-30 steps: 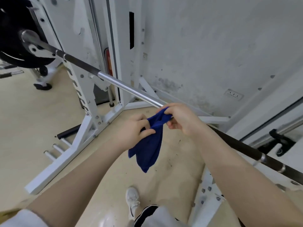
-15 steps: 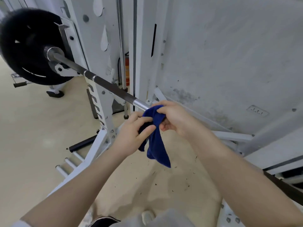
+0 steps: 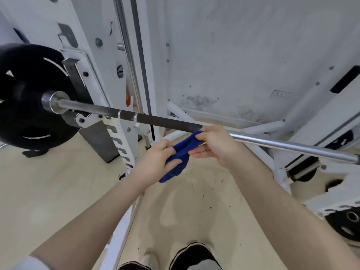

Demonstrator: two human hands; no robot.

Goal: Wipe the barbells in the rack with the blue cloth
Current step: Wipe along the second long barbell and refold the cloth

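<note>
Blue cloth point(image 3: 180, 152) pinched between both hands, just under bar point(image 3: 165, 121). Right hand point(image 3: 214, 145) nearer, top edge touching bar; left hand point(image 3: 155, 162) lower, gripping the tail. Bar runs left-right, racked.

Cloth point(image 3: 180, 152) in my hands: solid deep blue, no pattern. Barbell point(image 3: 165, 121): dark brown-black section at my left, bright silver at my right, thin silver rings between. Weight plate point(image 3: 25, 98): black with white marks. Rack point(image 3: 91, 78): white paint, dark slots. Wall point(image 3: 243, 55): pale grey, dark smudges. Floor point(image 3: 48, 191): cream, dark specks.
</note>
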